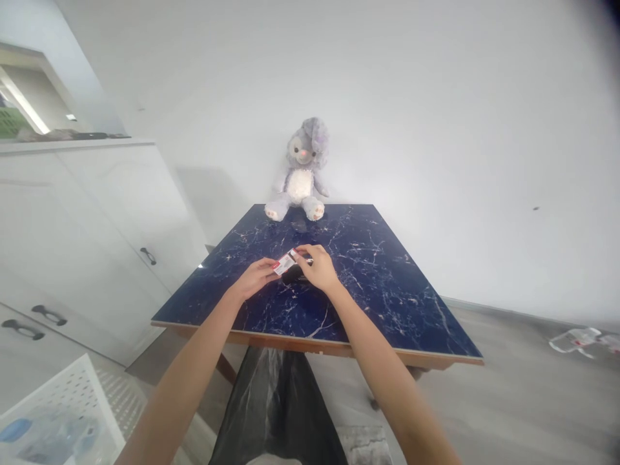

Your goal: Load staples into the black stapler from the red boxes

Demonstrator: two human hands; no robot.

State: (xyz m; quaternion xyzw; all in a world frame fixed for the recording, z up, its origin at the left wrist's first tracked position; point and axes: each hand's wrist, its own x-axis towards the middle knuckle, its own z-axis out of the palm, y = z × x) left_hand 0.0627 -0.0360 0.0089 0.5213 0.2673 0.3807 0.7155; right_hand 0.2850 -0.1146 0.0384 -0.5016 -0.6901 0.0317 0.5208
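A small red-and-white box [285, 262] with fine print is held slantwise above the table, between my two hands. The fingers of my left hand [256, 276] pinch its left end. My right hand [317, 266] grips its upper right end, with the thumb bent across it. Just below the box, a black object [291, 276] lies on the dark blue marbled table [378, 290]; my right hand partly covers it, and its kind cannot be made out.
A grey plush rabbit [301, 171] sits at the table's far edge against the wall. White cabinets [87, 226] stand at the left. A white perforated basket [92, 394] holds clear plastic items at the lower left. Plastic bottles [576, 339] lie on the floor at right.
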